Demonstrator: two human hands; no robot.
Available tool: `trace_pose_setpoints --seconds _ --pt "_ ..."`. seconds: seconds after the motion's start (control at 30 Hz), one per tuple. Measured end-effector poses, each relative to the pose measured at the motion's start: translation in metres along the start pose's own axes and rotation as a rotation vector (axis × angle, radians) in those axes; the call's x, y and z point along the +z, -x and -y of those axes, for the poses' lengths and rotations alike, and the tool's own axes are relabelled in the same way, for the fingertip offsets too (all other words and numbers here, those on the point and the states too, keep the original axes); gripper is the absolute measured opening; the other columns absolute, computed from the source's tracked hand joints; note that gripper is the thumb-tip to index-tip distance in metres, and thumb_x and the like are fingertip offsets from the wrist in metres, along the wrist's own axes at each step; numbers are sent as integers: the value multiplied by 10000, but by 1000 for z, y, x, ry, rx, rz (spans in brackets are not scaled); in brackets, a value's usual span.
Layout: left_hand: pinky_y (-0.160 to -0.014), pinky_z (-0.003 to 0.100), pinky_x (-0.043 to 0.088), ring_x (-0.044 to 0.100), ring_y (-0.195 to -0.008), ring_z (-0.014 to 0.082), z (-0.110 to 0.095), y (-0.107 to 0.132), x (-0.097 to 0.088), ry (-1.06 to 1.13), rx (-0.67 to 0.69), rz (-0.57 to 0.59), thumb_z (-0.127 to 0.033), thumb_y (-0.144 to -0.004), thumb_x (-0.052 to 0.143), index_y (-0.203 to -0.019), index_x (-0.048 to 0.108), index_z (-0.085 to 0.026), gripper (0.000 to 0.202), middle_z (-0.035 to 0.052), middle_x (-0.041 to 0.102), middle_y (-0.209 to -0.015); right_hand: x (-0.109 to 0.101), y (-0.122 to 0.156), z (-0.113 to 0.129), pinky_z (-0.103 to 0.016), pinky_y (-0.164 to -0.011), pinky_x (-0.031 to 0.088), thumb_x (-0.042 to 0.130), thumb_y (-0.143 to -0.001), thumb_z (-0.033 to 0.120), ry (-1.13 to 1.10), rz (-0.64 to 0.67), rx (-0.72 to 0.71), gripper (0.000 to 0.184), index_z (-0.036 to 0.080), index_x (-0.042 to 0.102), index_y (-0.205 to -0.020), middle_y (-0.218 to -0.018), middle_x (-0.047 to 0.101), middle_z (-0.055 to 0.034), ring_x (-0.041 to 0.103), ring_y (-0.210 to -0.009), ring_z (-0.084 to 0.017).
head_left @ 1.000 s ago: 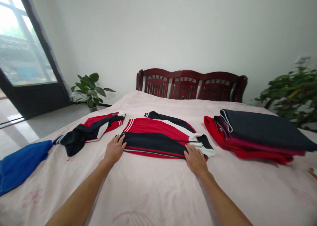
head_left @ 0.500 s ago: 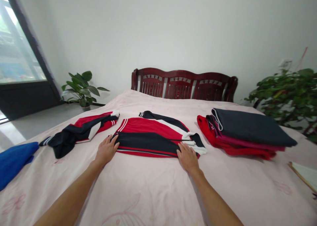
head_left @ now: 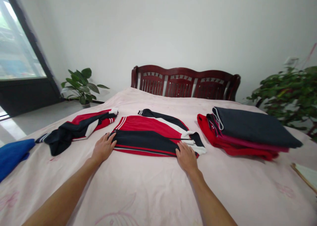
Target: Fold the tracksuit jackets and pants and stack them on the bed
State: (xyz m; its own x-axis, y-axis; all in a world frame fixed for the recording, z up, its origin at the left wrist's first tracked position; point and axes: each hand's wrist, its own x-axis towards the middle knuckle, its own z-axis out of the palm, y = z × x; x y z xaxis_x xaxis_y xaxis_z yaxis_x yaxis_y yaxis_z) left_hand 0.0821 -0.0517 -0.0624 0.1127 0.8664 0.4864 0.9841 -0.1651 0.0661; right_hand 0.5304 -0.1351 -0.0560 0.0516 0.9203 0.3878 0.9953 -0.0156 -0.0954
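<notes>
A red, navy and white zip jacket (head_left: 151,123) lies on the bedspread in front of me, with one navy sleeve (head_left: 146,141) folded across its near side. My left hand (head_left: 103,147) rests on the cuff end of that sleeve, fingers laid over the cloth. Near the white shoulder and collar, my right hand (head_left: 187,156) lies on the sleeve's other end with its fingers stretched out. The jacket's far sleeve (head_left: 160,115) extends behind the body. The fabric under both palms is hidden.
To the left lie a crumpled jacket (head_left: 79,128) in matching colours and a blue garment (head_left: 15,155). A stack of folded clothes (head_left: 252,127) stands at the right. Beyond the pink bedspread (head_left: 148,193) are a wooden bench back (head_left: 185,82) and potted plants (head_left: 83,84).
My left hand has slid slightly left along the sleeve toward the cuff. The right hand stays at the shoulder end. The camera view has shifted slightly.
</notes>
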Motion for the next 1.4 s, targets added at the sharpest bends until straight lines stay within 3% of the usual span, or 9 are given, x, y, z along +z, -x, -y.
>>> trace_pose_setpoints --seconds 1.4 --pt "-1073 451 409 494 -1312 271 -6 -1 -8 10 -15 7 -400 -935 393 -1394 501 -248 495 93 556 -1414 -5 2 4 -429 -1105 290 375 -964 296 -21 -52 -10 437 162 578 -1327 -1414 560 -110 460 -1325 -258"
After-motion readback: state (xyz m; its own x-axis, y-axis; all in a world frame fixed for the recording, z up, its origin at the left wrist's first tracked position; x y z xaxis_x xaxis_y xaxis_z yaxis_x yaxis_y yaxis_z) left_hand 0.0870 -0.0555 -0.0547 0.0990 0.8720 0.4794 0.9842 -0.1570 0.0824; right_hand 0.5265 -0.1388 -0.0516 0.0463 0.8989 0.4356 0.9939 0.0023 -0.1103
